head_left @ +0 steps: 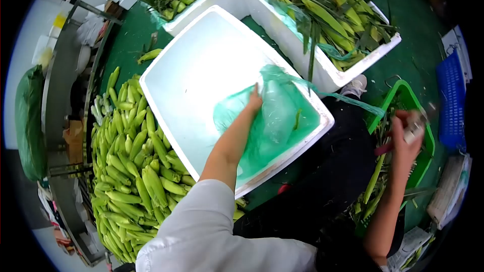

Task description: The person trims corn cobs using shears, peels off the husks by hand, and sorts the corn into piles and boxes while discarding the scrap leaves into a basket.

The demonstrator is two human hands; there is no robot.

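My left hand (255, 102) reaches into a white foam box (189, 90), its fingers closed on thin green plastic bagging (242, 106); part of the grip is hidden. Beside that hand lies a clear, crumpled plastic bag or bottle (278, 111), partly under the green film. A strip of the film trails over the box rim to the right. Off to the right, my right hand (406, 133) is wrapped around a small tool (415, 125) with a shiny metal part and a dark red end. Motion blurs the tool, so its kind is unclear.
Husked-leaf green corn ears (133, 171) are heaped on the left. Two foam boxes with corn and leaves (330, 12) stand beyond. A green crate (428, 146) with leaves sits under my right hand, near a blue basket (451, 106). Metal shelving (58, 106) lines the left.
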